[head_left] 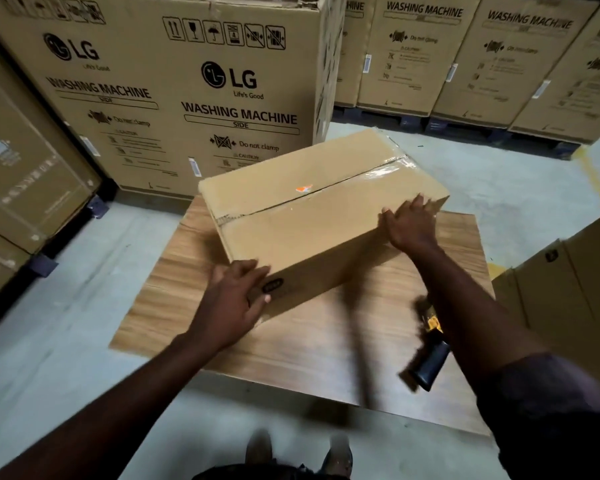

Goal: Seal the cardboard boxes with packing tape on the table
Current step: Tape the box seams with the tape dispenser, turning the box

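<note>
- Two shoes (340, 452) showed at the bottom edge, on pale concrete floor (66, 358).
- One table (291, 344): a flat, wood-grain top, rectangular.
- One tool (430, 351) lay on the table under the right forearm. It had a black handle and a yellow body, too blurred to name.
- Left hand (236, 292): gripped the near left corner of the box, thumb on the long side face, the other fingers close together and wrapped round the corner.
- One cardboard box (312, 216): plain brown, long and low, sitting askew on the far half of the table. The top flaps were closed along a centre seam.
- Glossy clear tape (388, 171) was wrinkled over the far right end of that seam; a scrap of orange sticker (303, 188) sat mid-seam; one black oval mark (272, 285) was on the side face.
- Right hand (411, 223): lay palm down on the top at the right-hand end, fingers spread and reaching to the edge.
- Behind stood tall LG washing machine cartons (222, 98), printed corrugated board, at least four in the back row on dark pallets (465, 128).
</note>
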### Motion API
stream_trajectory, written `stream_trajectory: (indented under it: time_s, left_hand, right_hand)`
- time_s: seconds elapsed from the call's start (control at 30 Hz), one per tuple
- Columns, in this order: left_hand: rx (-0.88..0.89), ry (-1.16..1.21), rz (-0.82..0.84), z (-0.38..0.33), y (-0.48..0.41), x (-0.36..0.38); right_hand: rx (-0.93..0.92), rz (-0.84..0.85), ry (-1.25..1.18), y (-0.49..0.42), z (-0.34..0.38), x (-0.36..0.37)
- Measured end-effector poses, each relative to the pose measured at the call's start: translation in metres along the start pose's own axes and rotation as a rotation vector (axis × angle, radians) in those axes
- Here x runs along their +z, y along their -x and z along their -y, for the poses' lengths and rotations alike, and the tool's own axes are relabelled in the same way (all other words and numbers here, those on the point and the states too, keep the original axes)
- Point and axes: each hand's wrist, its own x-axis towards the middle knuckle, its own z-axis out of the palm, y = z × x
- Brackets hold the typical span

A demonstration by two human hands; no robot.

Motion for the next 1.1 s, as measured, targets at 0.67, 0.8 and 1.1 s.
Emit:
stream_trajectory:
  time_s: [0.67, 0.8, 1.1]
  left_hand:
    - [-0.045, -0.111, 0.011, 0.033, -0.056, 0.001]
    - [0.055, -0.116, 0.002, -0.004, -0.028, 0.014]
    - [0.047, -0.053, 0.003, -0.06, -0.001, 0.034]
  right_hand:
    - [-0.537, 0.257, 0.067, 0.148, 0.081, 0.057]
    - [-0.531, 0.406, 0.033, 0.137, 0.029, 0.021]
    - [-0.483, 0.382, -0.192, 0.151, -0.024, 0.015]
